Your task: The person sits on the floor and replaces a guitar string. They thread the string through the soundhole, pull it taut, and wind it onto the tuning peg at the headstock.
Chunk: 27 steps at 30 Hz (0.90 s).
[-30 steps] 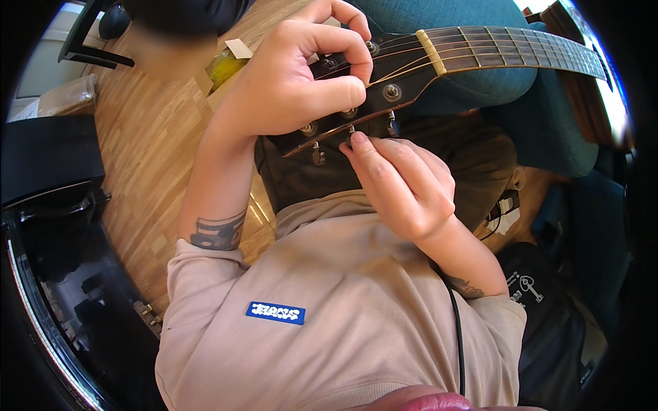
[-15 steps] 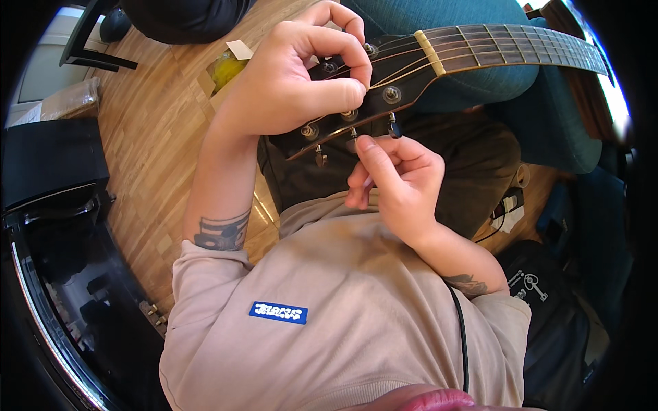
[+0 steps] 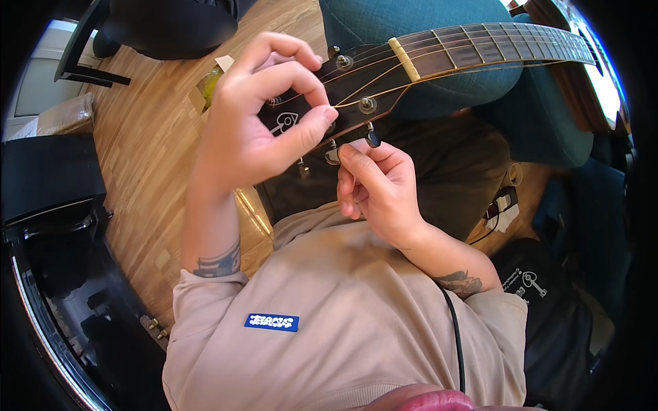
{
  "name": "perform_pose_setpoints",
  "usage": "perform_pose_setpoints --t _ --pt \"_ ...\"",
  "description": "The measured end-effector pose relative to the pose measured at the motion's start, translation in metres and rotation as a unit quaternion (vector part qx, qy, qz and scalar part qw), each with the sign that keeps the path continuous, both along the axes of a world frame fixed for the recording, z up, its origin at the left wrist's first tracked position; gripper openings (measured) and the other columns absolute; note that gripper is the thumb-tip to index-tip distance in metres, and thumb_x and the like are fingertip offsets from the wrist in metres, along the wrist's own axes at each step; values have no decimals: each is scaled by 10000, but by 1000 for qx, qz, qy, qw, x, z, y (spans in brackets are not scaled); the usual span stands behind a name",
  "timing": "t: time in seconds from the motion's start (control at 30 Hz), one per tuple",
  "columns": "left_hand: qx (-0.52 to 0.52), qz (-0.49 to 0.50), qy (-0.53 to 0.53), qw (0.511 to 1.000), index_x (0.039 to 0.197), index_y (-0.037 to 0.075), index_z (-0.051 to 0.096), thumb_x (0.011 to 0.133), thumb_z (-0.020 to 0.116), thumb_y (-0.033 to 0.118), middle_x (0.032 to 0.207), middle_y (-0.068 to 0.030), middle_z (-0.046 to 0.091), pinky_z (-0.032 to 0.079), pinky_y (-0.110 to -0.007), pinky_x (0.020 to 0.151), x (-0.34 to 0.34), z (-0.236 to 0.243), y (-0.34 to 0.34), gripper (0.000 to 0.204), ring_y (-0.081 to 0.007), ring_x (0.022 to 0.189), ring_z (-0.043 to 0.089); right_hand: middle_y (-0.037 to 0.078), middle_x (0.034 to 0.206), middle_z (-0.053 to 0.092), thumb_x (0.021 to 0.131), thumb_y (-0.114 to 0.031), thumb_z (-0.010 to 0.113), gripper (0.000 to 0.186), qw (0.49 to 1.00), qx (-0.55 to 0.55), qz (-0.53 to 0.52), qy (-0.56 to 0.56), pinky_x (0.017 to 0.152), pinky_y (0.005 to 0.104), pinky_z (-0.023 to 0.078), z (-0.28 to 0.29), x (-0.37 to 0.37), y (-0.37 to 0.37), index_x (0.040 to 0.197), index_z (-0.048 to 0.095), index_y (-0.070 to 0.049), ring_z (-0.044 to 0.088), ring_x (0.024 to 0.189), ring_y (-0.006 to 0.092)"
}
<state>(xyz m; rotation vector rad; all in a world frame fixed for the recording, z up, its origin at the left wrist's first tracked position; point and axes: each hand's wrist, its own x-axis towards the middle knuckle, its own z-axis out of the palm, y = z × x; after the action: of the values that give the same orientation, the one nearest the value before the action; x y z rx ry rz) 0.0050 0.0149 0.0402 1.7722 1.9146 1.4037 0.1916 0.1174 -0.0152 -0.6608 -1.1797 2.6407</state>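
Note:
A guitar's dark headstock (image 3: 356, 75) lies across the upper middle, its neck (image 3: 480, 46) running to the right. With thumb and forefinger pinched together, my left hand (image 3: 257, 116) holds a guitar string (image 3: 367, 98) above the headstock's near row of tuning posts. The string runs from there to the pale nut (image 3: 404, 60). Below the headstock's near edge, my right hand (image 3: 384, 185) grips a tuning peg (image 3: 332, 155) between thumb and forefinger. Another tuning peg (image 3: 373, 139) sits just right of it. My left hand covers the headstock's far left part.
Teal upholstered seating (image 3: 445, 89) lies under the neck. At the left is a glossy black piece of furniture (image 3: 55, 171). A black seat (image 3: 168, 27) stands at the top left, near a small open box (image 3: 205, 85) on the wooden floor (image 3: 144, 151). A black cable (image 3: 458, 342) hangs over my shirt.
Both hands and the headstock have shifted left, and my left hand sits lower in view, uncovering more of the headstock. The string and tuning peg are still gripped.

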Motion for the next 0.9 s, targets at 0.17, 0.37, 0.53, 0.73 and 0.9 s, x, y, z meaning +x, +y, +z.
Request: perform_pose_setpoints --t 0.17,0.37,0.53,0.73,0.9 --pt "108 65 64 990 973 -1 702 789 824 -7 1081 -147 612 539 -466 1007 19 -21 -6 221 -340 1120 658 51 693 679 1028 -184 684 173 1000 16 -13 -2 439 241 429 -1 1 0 1002 700 -13 622 509 119" --pt "181 84 131 971 1029 -5 748 767 889 67 1000 -159 716 578 -499 963 21 -40 -7 306 -418 1092 702 38 686 673 1025 -172 683 155 999 33 -15 18 446 238 432 -5 0 0 1009 703 -19 615 504 108" --pt "196 143 69 968 1019 61 790 765 858 77 963 -85 731 590 -426 924 31 -41 -2 264 -357 996 711 49 702 678 1026 -154 671 150 999 46 -1 10 453 238 441 -2 0 5 1037 706 -8 619 511 111" --pt "173 155 95 968 1041 1 771 818 795 -61 890 -102 704 563 -443 952 39 -34 1 233 -308 963 701 88 741 650 1052 -102 566 156 983 65 -138 100 458 246 449 -21 10 24 1047 656 26 607 523 146" --pt "122 231 134 956 918 25 755 820 799 -46 796 -66 657 562 -428 930 54 -20 9 129 -245 829 666 77 838 654 977 53 644 141 844 382 -314 207 489 228 482 -11 -3 64 1108 597 31 628 569 123"
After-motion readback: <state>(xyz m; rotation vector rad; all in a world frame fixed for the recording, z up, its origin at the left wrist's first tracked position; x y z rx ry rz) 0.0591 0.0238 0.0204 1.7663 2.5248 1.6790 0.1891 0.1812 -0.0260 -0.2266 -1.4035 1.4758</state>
